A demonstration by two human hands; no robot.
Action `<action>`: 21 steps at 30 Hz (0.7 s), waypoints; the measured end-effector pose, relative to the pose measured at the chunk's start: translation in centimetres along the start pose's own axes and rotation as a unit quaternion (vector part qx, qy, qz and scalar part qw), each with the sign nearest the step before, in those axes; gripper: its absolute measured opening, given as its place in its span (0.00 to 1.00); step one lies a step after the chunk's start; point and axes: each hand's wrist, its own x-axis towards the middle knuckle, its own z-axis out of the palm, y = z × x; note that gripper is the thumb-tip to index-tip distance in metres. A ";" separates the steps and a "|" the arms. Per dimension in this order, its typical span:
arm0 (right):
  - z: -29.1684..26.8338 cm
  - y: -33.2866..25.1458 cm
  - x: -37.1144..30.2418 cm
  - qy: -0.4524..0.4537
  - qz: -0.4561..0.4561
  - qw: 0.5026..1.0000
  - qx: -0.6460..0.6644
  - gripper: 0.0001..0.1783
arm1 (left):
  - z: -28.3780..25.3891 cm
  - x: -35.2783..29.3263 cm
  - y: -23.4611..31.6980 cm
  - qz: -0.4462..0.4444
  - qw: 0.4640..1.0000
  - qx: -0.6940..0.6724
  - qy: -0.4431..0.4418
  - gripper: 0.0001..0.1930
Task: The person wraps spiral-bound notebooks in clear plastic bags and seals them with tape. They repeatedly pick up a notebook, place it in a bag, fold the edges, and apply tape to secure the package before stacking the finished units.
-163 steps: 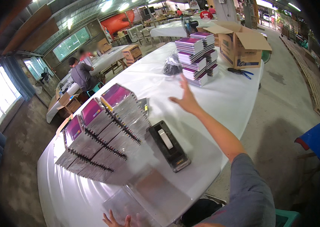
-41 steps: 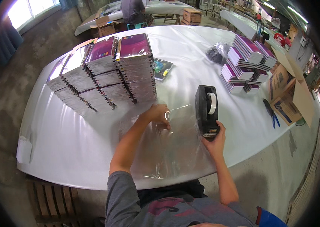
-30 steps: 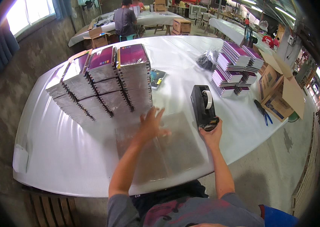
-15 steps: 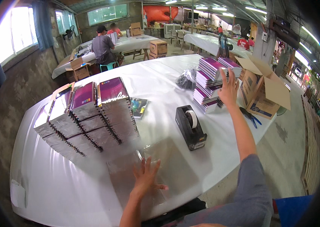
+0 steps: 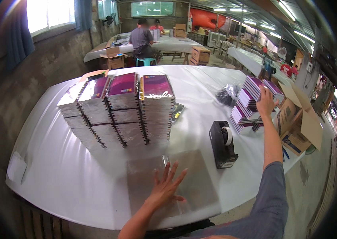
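Note:
My left hand (image 5: 164,189) lies with spread fingers on clear plastic sheets or sleeves (image 5: 200,179) near the table's front edge. At the right, my right hand (image 5: 267,102) reaches onto a stack of purple-covered notebooks (image 5: 245,109). Its fingers bend over the top notebook's edge, the thumb standing apart, and no notebook is lifted. Between the hands stands a black tape dispenser (image 5: 222,145) with a roll of clear tape. Left of centre, several tall stacks of spiral-bound purple notebooks (image 5: 155,85) stand side by side, their covers glossy.
An open cardboard box (image 5: 296,123) stands right of the notebook stack, with blue-handled pliers (image 5: 285,153) beside it. A clear bag of dark items (image 5: 228,95) lies behind the dispenser. Two people sit at a far table (image 5: 176,44).
My right hand has come down onto the notebook stack, its raised fingers now bent over the top. My left hand stays spread on the plastic. The whole view has swung to the right.

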 end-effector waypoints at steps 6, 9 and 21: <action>-6.4 0.0 0.5 0.132 -0.118 0.982 0.069 0.35 | 0.2 0.2 -0.9 -0.019 0.996 -0.025 0.081 0.60; -13.8 -1.7 -0.4 0.144 -0.219 0.952 0.160 0.36 | -0.2 0.2 -0.7 -0.022 0.986 -0.027 0.162 0.63; -28.5 -16.2 -17.8 -0.272 -0.464 0.721 0.437 0.51 | -1.4 -3.8 3.2 0.097 0.861 -0.333 0.372 0.65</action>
